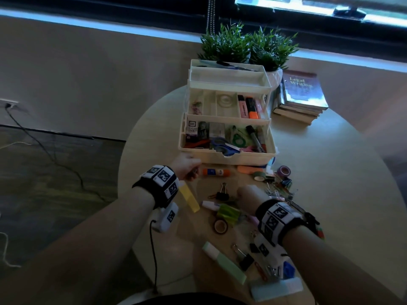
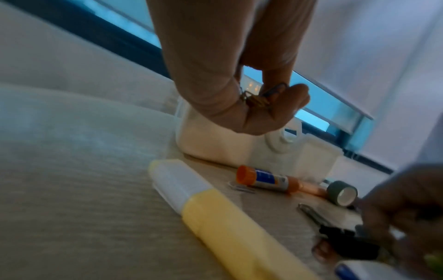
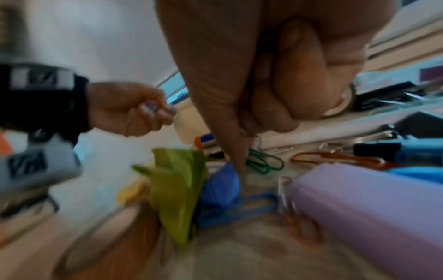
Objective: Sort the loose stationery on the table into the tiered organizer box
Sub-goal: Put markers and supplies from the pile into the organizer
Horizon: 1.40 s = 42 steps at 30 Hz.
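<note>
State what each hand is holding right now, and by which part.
Left hand grips a small bunch of paper clips, bundled against its palm. Right hand: fingers curled, fingertip down among clips; any hold cannot be told.

Left hand [image 2: 239, 91] pinches paper clips [image 2: 257, 97] above table [image 2: 72, 189].

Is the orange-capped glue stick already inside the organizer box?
No: in the head view the glue stick lies on the table just in front of the organizer box, near the left hand.

Both hands [image 1: 187, 166] [image 1: 250, 195] curled, wrists banded.
</note>
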Each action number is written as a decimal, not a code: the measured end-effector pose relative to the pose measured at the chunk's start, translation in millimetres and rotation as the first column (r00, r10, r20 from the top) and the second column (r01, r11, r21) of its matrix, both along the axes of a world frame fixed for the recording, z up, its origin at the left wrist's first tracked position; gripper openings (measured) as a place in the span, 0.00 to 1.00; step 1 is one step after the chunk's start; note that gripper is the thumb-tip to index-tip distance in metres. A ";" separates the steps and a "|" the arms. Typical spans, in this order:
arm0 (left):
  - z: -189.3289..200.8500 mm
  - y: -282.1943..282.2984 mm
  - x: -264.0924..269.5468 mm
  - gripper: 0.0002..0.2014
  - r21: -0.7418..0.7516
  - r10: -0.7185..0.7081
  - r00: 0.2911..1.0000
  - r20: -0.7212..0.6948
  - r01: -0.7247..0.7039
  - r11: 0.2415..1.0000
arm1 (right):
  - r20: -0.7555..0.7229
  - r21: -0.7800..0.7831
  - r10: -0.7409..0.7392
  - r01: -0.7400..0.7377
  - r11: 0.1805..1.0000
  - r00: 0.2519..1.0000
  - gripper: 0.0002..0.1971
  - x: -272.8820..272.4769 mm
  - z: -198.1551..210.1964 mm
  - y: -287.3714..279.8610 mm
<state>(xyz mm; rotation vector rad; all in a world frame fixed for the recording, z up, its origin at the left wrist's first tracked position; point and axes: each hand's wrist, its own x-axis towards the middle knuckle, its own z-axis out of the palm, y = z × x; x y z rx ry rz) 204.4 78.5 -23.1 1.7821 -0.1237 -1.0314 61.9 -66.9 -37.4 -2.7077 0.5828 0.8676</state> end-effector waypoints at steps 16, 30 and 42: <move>-5.0 -10.1 -1.2 0.16 0.312 -0.371 0.899 0.233 0.293 0.904 | -0.579 0.804 -0.655 0.206 -0.558 0.486 0.21 -36.2 17.8 -35.7; -7.1 -24.2 -6.8 0.11 0.748 -0.840 0.519 0.160 0.491 0.446 | -0.640 0.668 -0.708 0.672 -0.319 0.300 0.13 -5.9 34.6 -31.5; 89.3 -59.9 109.7 0.17 -0.156 0.322 0.946 0.046 -0.311 0.937 | -0.445 0.891 -0.775 0.303 -0.337 0.448 0.17 170.6 136.8 -27.6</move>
